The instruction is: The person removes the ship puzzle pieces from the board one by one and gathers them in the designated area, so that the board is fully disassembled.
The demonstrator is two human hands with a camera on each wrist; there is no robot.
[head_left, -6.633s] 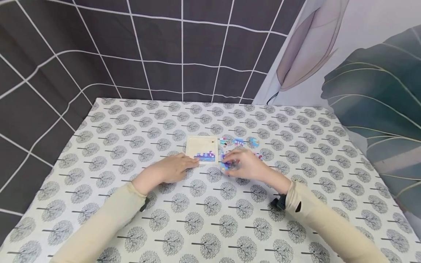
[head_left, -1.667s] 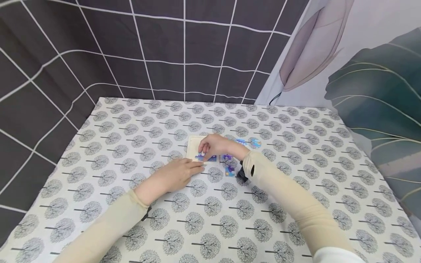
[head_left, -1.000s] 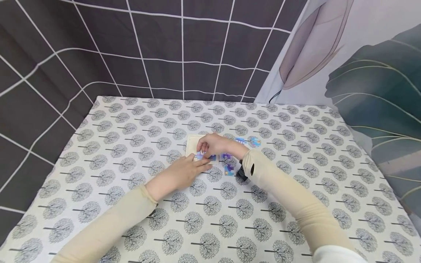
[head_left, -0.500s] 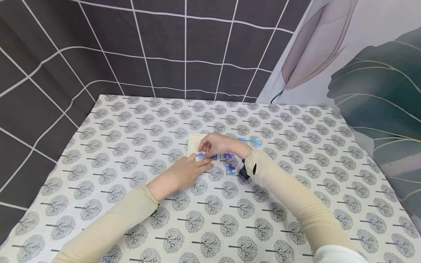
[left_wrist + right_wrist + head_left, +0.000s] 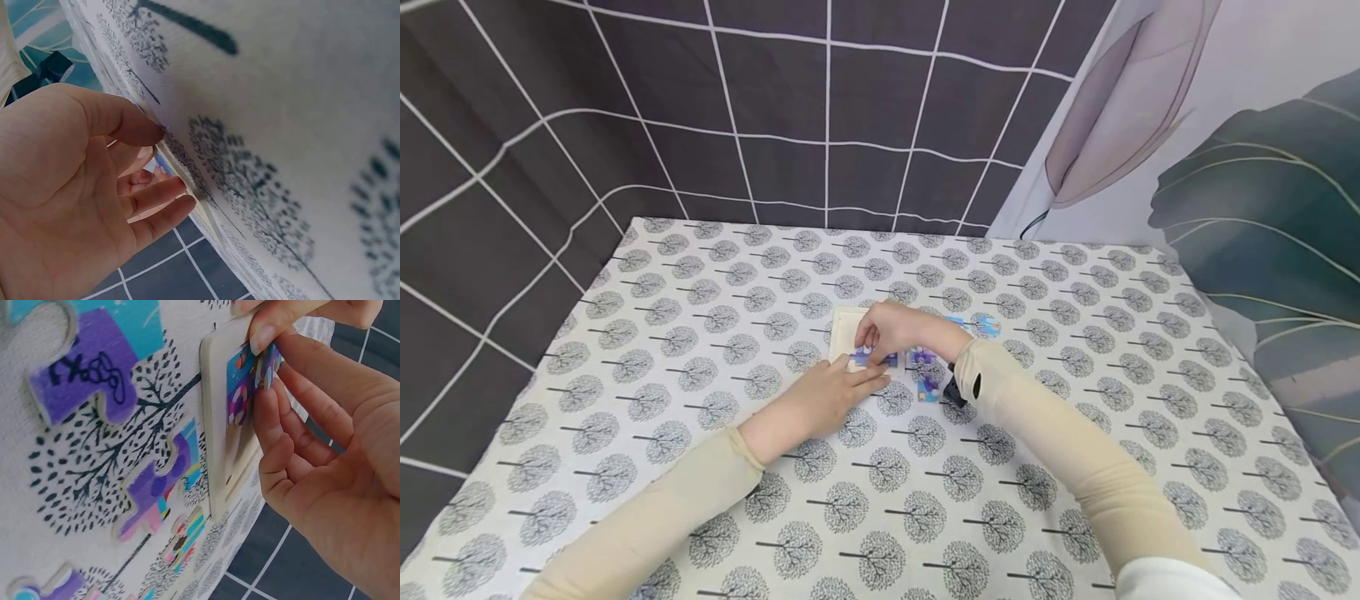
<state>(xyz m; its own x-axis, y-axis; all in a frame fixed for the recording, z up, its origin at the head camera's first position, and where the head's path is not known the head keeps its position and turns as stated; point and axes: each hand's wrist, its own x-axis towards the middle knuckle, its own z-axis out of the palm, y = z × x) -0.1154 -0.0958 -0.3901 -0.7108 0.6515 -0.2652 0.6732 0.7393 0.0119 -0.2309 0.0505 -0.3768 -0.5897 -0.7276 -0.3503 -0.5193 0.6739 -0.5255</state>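
A shallow wooden puzzle tray lies on the table, with purple and blue jigsaw pieces along its near part. My right hand is over the tray, pinching a small colourful jigsaw piece between thumb and fingers. The held piece is tilted up from the pieces in the tray in the right wrist view. My left hand rests at the tray's near edge with its fingers extended. One of its fingertips presses at the pieces right beside the held one. My right hand hides part of the tray from above.
Several loose jigsaw pieces lie right of the tray, among them a purple and blue piece near the right wrist and a light blue piece farther back. A tree-print cloth covers the table. A dark checked curtain hangs behind.
Since the oldest frame my right hand has moved left from the loose pieces to over the tray. My left hand has shifted right along the near edge. Over the last second both stay almost still.
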